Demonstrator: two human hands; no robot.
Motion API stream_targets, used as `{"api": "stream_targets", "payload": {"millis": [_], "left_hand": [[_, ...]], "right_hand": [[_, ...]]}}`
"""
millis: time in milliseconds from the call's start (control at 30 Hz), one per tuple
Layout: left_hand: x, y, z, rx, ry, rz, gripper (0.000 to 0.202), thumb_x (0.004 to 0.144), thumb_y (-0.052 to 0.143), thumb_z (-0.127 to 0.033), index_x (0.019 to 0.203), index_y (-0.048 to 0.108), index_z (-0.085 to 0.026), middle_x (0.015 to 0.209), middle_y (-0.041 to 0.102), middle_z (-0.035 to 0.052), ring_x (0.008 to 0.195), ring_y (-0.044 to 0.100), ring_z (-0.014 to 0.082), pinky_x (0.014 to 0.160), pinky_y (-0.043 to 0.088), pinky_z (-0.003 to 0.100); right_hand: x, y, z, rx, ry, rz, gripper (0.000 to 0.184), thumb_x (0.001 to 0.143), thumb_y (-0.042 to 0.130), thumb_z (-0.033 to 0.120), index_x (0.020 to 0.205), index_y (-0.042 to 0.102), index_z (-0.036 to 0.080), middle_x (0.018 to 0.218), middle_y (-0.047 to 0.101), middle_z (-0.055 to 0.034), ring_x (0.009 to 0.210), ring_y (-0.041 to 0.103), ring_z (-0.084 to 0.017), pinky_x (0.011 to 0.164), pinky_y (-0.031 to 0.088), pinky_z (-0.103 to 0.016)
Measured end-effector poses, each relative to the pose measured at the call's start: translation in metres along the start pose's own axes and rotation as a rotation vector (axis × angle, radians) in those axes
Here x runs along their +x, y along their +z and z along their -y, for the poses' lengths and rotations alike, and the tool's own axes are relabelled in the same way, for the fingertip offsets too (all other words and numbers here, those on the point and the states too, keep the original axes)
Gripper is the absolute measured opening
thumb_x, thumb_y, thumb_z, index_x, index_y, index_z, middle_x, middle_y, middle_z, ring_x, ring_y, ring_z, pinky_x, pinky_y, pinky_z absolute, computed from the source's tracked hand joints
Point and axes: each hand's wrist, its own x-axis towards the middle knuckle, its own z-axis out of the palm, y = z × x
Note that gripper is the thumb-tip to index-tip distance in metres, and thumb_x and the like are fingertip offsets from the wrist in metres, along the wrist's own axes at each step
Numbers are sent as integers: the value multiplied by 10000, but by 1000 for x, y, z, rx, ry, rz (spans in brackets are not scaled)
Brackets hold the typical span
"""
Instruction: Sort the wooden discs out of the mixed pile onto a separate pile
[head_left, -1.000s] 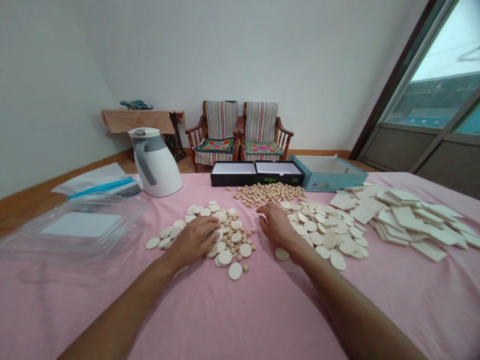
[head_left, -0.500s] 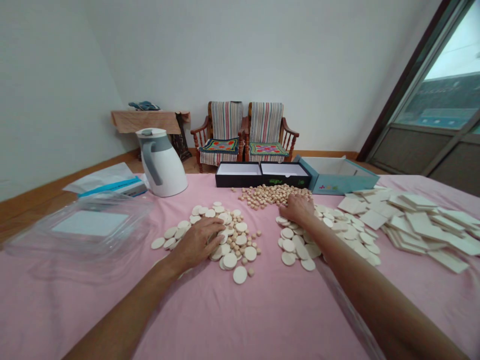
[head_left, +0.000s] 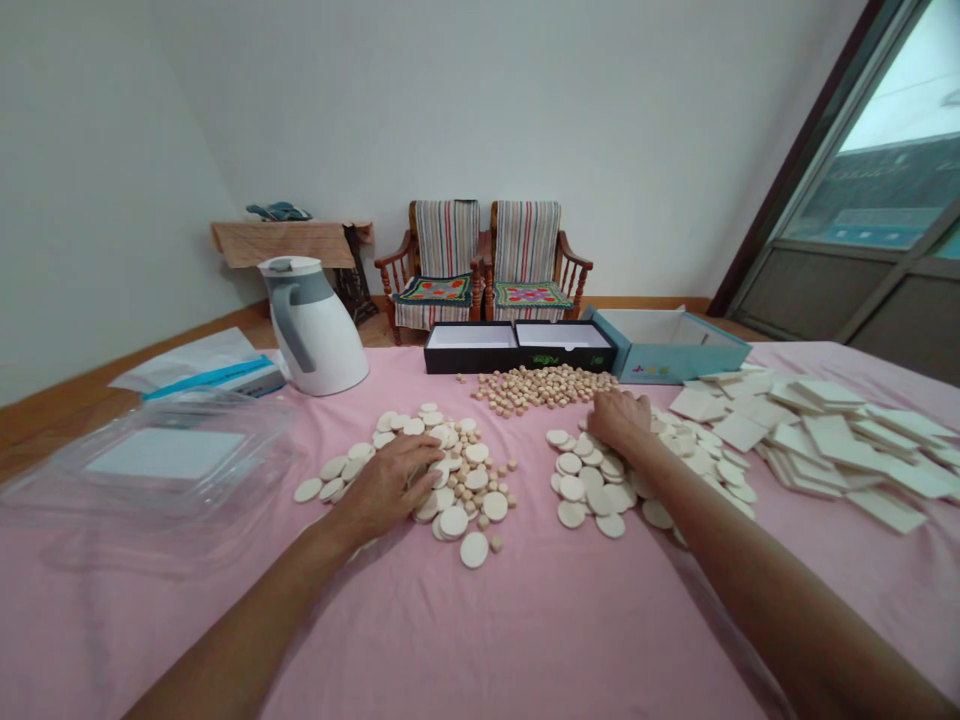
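The left hand [head_left: 386, 485] lies flat and open on the left heap of discs [head_left: 469, 478], where small beads [head_left: 495, 543] are mixed in. The right hand [head_left: 619, 418] curls over the bead-free right heap [head_left: 589, 492]; I can't tell whether it grips anything. A separate bead pile [head_left: 540, 387] sits beyond, so the pieces look only partly separated.
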Motion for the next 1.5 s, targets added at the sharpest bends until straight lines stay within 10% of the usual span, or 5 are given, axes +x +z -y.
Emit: {"api": "stream_targets", "payload": {"millis": [867, 1267, 1500], "left_hand": [[0, 0, 2, 18, -11, 25, 287, 892, 491, -346, 1085, 653, -210, 1194, 610, 89, 1100, 554, 229, 945, 464, 397], [0, 2, 5, 20, -8, 15, 278, 887, 499, -337, 1082, 653, -212, 1192, 614, 84, 1108, 555, 226, 955, 458, 395], [0, 1, 4, 12, 1, 9, 283, 886, 499, -340, 1086, 653, -210, 1192, 616, 89, 1103, 557, 231, 949, 460, 402]], "right_hand": [[33, -2, -58, 48, 140, -19, 287, 763, 478, 197, 956, 688, 158, 1006, 663, -155, 1000, 585, -302, 842, 400, -422], [25, 4, -28, 138, 111, 71, 676, 762, 440, 623, 1173, 584, 105, 1142, 595, -210, 1092, 522, -361, 865, 389, -493], [21, 5, -16, 74, 109, 73, 478, 761, 485, 384, 1157, 591, 138, 1208, 549, -176, 1122, 495, -346, 880, 379, -504]]}}
